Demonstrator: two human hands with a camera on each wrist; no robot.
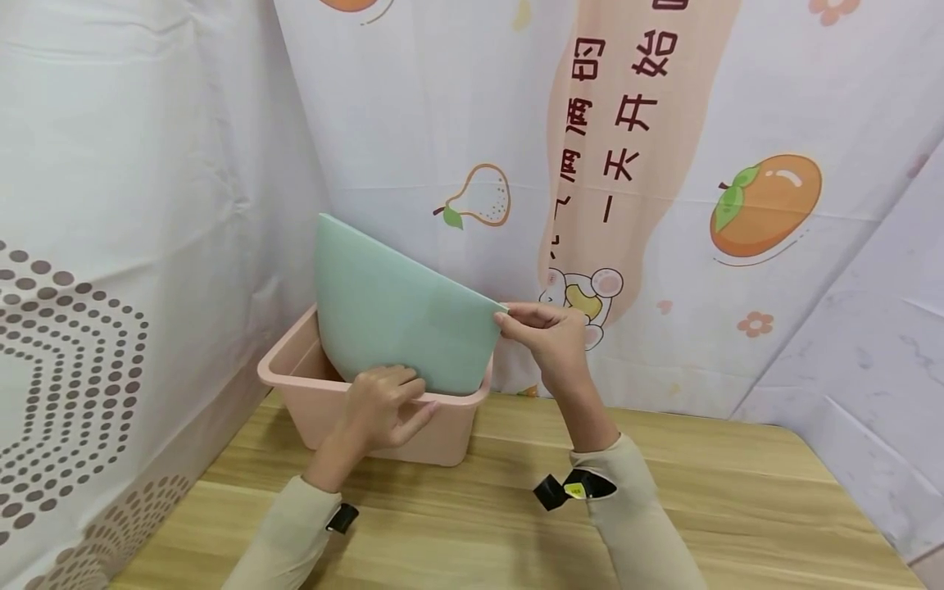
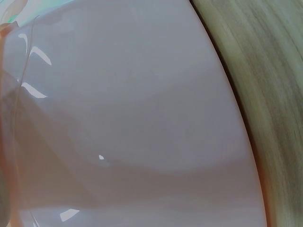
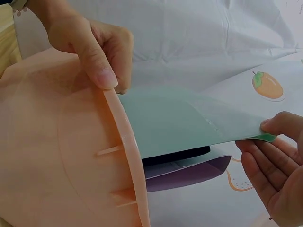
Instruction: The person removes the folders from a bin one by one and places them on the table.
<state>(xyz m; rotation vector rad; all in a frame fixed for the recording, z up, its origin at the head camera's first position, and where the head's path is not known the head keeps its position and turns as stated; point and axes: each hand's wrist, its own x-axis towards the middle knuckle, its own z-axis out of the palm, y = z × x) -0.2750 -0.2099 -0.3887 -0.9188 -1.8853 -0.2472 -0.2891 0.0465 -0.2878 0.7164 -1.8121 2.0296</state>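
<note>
A light green flat sheet or folder (image 1: 401,315) stands tilted in a pink plastic bin (image 1: 383,422), its upper left corner raised high. My right hand (image 1: 553,340) pinches its right corner between thumb and fingers, also visible in the right wrist view (image 3: 279,165). My left hand (image 1: 379,410) grips the bin's near rim, thumb outside and fingers over the edge. Behind the green piece, the right wrist view shows a black item (image 3: 177,155) and a purple one (image 3: 194,176) sticking out of the bin. The left wrist view shows mostly the bin's wall (image 2: 137,109).
The bin stands at the back left of a wooden table (image 1: 664,492). A white curtain with fruit prints (image 1: 442,98) hangs right behind it, and a dotted curtain (image 1: 88,369) runs along the left side.
</note>
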